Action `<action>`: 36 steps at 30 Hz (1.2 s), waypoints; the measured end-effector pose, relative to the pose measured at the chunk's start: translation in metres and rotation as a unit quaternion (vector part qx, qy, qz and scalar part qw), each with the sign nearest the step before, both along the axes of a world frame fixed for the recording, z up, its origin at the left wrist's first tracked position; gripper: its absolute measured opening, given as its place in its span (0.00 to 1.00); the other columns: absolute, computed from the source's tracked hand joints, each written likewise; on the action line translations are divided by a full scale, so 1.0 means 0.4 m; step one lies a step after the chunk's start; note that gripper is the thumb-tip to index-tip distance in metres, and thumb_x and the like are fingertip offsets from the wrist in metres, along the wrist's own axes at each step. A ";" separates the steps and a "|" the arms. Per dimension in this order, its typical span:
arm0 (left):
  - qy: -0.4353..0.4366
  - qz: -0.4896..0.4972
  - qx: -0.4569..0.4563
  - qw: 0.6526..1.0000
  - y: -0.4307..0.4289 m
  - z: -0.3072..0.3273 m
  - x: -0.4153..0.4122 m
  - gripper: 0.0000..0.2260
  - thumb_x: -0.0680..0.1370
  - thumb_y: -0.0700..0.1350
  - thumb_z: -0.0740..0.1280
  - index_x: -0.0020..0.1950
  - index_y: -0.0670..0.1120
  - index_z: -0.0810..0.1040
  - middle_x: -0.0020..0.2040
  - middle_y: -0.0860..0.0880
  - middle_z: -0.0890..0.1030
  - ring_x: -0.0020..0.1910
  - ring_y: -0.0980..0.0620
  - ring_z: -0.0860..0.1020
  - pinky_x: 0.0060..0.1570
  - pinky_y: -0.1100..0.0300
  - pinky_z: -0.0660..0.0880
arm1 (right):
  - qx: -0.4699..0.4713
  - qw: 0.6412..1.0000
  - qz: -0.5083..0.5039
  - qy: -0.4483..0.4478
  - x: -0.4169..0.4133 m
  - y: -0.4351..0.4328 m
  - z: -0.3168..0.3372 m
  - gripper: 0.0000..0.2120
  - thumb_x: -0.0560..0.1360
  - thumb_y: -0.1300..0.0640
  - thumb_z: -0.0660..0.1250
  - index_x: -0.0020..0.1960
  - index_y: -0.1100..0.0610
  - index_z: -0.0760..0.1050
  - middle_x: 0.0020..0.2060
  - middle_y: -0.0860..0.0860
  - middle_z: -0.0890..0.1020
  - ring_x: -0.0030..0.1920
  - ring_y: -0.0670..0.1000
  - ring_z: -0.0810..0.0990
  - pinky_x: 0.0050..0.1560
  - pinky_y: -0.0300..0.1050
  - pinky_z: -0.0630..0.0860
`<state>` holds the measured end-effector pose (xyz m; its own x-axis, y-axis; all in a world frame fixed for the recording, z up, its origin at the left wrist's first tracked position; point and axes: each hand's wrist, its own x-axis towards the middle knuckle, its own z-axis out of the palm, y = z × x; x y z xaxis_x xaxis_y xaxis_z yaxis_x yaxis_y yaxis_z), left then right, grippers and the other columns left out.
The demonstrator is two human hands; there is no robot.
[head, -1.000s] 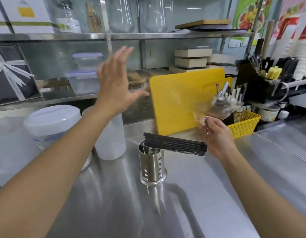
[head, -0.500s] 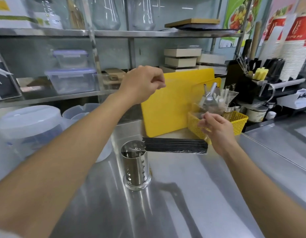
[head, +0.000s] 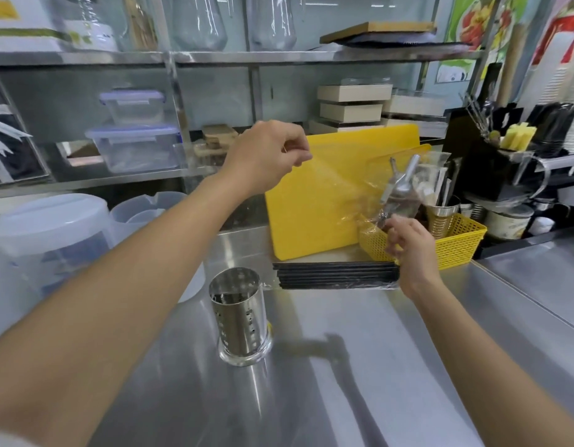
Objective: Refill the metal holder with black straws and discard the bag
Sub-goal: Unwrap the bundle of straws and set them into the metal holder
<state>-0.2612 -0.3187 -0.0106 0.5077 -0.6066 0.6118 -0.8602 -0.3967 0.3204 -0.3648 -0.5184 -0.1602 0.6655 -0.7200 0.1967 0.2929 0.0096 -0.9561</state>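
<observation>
While taut, bag (head: 359, 185) (both hands (head: 266, 156)).

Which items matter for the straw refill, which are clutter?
In play: perforated metal holder; bundle of black straws; clear plastic bag; left hand; right hand.

Clutter: yellow cutting board; yellow mesh basket; lidded clear plastic containers.

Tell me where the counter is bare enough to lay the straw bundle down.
Bare steel counter lies in front of the metal holder, toward the viewer. It is crowded behind, by the yellow basket, cutting board and white tubs.
</observation>
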 end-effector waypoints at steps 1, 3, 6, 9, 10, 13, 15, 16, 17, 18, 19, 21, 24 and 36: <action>0.000 0.006 -0.001 1.000 0.001 -0.003 0.003 0.06 0.73 0.48 0.67 0.40 0.47 0.80 0.33 0.54 0.79 0.36 0.50 0.81 0.44 0.46 0.78 | 0.001 1.000 0.010 -0.006 0.005 -0.007 -0.003 0.10 0.74 0.56 0.64 0.34 0.53 0.73 0.36 0.49 0.74 0.33 0.48 0.68 0.38 0.44 0.66; 0.006 0.017 -0.002 1.000 0.010 -0.007 0.011 0.05 0.73 0.48 0.68 0.40 0.48 0.79 0.32 0.55 0.79 0.35 0.50 0.81 0.43 0.46 0.78 | 0.002 1.000 0.024 -0.018 0.016 -0.018 -0.007 0.12 0.73 0.62 0.64 0.31 0.53 0.72 0.38 0.47 0.76 0.33 0.46 0.71 0.37 0.44 0.66; 0.006 0.024 -0.003 1.000 0.031 -0.013 0.023 0.05 0.73 0.48 0.68 0.40 0.48 0.79 0.31 0.58 0.78 0.33 0.52 0.79 0.42 0.46 0.78 | -0.010 0.998 0.051 -0.032 0.032 -0.023 -0.005 0.12 0.72 0.63 0.65 0.32 0.52 0.73 0.27 0.42 0.75 0.28 0.43 0.71 0.37 0.42 0.66; 0.014 0.043 0.004 0.999 0.060 -0.023 0.031 0.05 0.73 0.49 0.68 0.41 0.48 0.79 0.34 0.55 0.80 0.37 0.51 0.79 0.45 0.45 0.77 | -0.031 0.997 0.060 -0.041 0.046 -0.020 0.001 0.12 0.73 0.63 0.66 0.32 0.52 0.73 0.24 0.44 0.72 0.27 0.44 0.69 0.37 0.41 0.67; 0.020 0.054 0.015 0.998 0.073 -0.027 0.036 0.05 0.72 0.50 0.69 0.42 0.49 0.79 0.37 0.52 0.81 0.40 0.50 0.79 0.47 0.45 0.76 | -0.035 0.997 0.061 -0.045 0.051 -0.019 0.003 0.12 0.73 0.63 0.66 0.32 0.52 0.73 0.25 0.45 0.71 0.27 0.44 0.69 0.37 0.41 0.68; 0.054 0.090 0.076 0.992 0.129 -0.042 0.051 0.07 0.70 0.52 0.71 0.45 0.54 0.78 0.45 0.52 0.81 0.48 0.51 0.78 0.53 0.46 0.75 | -0.054 0.995 0.076 -0.046 0.061 -0.016 0.012 0.11 0.73 0.62 0.66 0.34 0.52 0.73 0.24 0.44 0.71 0.28 0.45 0.69 0.37 0.39 0.69; 0.069 0.116 0.088 0.987 0.170 -0.050 0.061 0.04 0.70 0.51 0.71 0.42 0.55 0.77 0.44 0.54 0.80 0.48 0.51 0.77 0.53 0.44 0.75 | -0.067 0.993 0.084 -0.046 0.065 -0.016 0.011 0.10 0.73 0.62 0.66 0.35 0.52 0.74 0.23 0.42 0.72 0.28 0.44 0.69 0.38 0.39 0.68; 0.079 0.120 0.076 0.987 0.183 -0.052 0.066 0.03 0.71 0.50 0.70 0.40 0.54 0.78 0.43 0.53 0.81 0.47 0.51 0.78 0.53 0.43 0.75 | -0.078 0.993 0.080 -0.045 0.064 -0.019 0.010 0.09 0.73 0.61 0.66 0.36 0.51 0.74 0.24 0.42 0.73 0.28 0.43 0.70 0.39 0.40 0.68; 0.091 0.121 0.058 0.987 0.195 -0.053 0.069 0.03 0.72 0.49 0.70 0.39 0.52 0.79 0.41 0.53 0.81 0.46 0.51 0.78 0.53 0.43 0.75 | -0.093 0.992 0.076 -0.042 0.063 -0.020 0.008 0.09 0.74 0.60 0.66 0.36 0.51 0.75 0.25 0.41 0.73 0.28 0.42 0.71 0.40 0.41 0.69; 0.101 0.120 0.044 0.987 0.206 -0.055 0.070 0.03 0.72 0.48 0.69 0.39 0.51 0.80 0.40 0.53 0.82 0.46 0.50 0.79 0.53 0.42 0.75 | -0.109 0.991 0.075 -0.037 0.064 -0.018 0.008 0.08 0.74 0.59 0.66 0.37 0.50 0.75 0.27 0.42 0.74 0.29 0.41 0.72 0.41 0.42 0.69; 0.105 0.120 0.036 0.987 0.216 -0.056 0.070 0.03 0.73 0.48 0.69 0.39 0.50 0.80 0.39 0.53 0.82 0.45 0.50 0.79 0.52 0.42 0.75 | -0.124 0.989 0.075 -0.031 0.068 -0.015 0.009 0.07 0.74 0.58 0.66 0.38 0.49 0.75 0.29 0.45 0.75 0.29 0.40 0.74 0.42 0.43 0.69; 0.105 0.121 0.031 0.987 0.230 -0.062 0.071 0.03 0.73 0.47 0.69 0.39 0.51 0.79 0.38 0.53 0.82 0.44 0.49 0.80 0.52 0.42 0.76 | -0.143 0.987 0.072 -0.021 0.077 -0.004 0.014 0.07 0.75 0.56 0.65 0.39 0.47 0.74 0.32 0.50 0.77 0.31 0.40 0.76 0.43 0.43 0.69; 0.104 0.121 0.016 0.987 0.243 -0.073 0.071 0.06 0.73 0.47 0.69 0.36 0.55 0.77 0.37 0.54 0.81 0.43 0.50 0.79 0.52 0.43 0.76 | -0.171 0.984 0.054 -0.003 0.092 0.012 0.017 0.08 0.77 0.54 0.61 0.40 0.46 0.73 0.31 0.51 0.76 0.33 0.45 0.75 0.42 0.43 0.69; 0.118 0.131 -0.024 0.984 0.251 -0.113 0.086 0.03 0.74 0.46 0.68 0.42 0.49 0.80 0.38 0.52 0.81 0.43 0.50 0.80 0.52 0.44 0.76 | -0.132 0.989 0.063 0.018 0.099 0.020 0.002 0.19 0.65 0.72 0.58 0.46 0.50 0.72 0.39 0.51 0.69 0.40 0.48 0.69 0.43 0.42 0.70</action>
<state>-0.2268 -0.2184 -0.0557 0.7741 -0.4091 0.4831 -0.6299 -0.5742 0.5230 -0.3252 -0.5104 -0.1593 0.7563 -0.5581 0.3415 0.2713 -0.2074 -0.9399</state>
